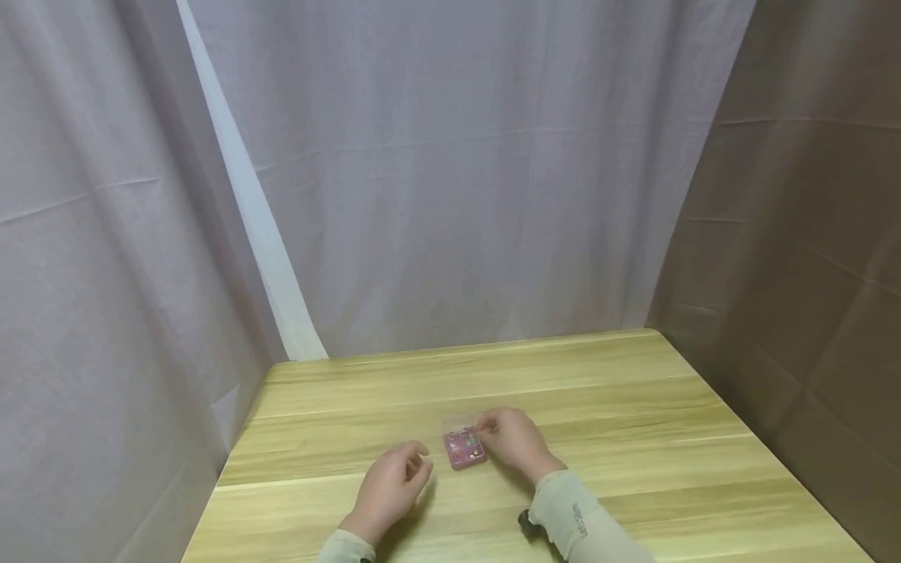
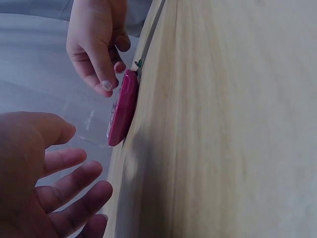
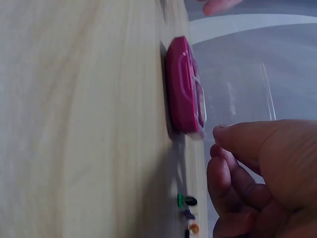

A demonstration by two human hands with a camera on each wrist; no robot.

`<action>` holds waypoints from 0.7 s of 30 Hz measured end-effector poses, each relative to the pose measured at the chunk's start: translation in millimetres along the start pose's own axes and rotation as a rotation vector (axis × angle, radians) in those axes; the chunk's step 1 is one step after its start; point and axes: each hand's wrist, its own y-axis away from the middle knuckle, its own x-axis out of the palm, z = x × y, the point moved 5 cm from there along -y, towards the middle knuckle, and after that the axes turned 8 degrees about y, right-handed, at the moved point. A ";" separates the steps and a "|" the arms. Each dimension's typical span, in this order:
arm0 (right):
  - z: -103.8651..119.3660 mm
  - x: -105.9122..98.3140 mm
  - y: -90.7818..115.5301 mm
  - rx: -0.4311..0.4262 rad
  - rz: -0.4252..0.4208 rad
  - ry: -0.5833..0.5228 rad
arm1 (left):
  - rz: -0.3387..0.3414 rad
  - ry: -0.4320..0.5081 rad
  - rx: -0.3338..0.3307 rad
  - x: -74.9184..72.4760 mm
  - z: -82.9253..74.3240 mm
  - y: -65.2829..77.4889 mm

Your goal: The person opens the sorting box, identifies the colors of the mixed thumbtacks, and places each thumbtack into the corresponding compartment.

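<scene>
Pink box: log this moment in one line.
pink box: on table, clear lid open | left hand: beside box, empty | right hand: at box, grip unclear

Pieces (image 1: 473,455) in the pink case (image 1: 468,465) are too small to identify, and the head view crops the left sleeve (image 1: 342,550).

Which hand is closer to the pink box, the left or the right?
The right hand. It is up close at the right edge of the pink box; the left hand is off to its left, with a wider gap.
</scene>
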 end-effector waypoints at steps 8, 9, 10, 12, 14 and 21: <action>-18.9 -9.8 2.9 0.028 -0.006 0.021 | 0.004 0.000 -0.009 0.6 -1.3 1.3; -21.2 -11.1 3.4 0.036 -0.005 0.020 | 0.004 0.000 -0.012 0.2 -1.7 1.8; -23.2 -12.5 3.8 0.043 -0.007 0.020 | 0.002 0.002 -0.013 -0.2 -2.1 1.9; -26.5 -14.9 4.6 0.056 -0.007 0.022 | -0.002 0.003 -0.013 -1.1 -2.9 2.2; -28.4 -16.7 5.5 0.055 -0.004 0.026 | -0.003 0.004 -0.012 -1.4 -3.5 2.5; -28.7 -20.7 10.6 0.041 0.022 0.077 | 0.003 0.007 -0.013 -0.8 -4.5 2.5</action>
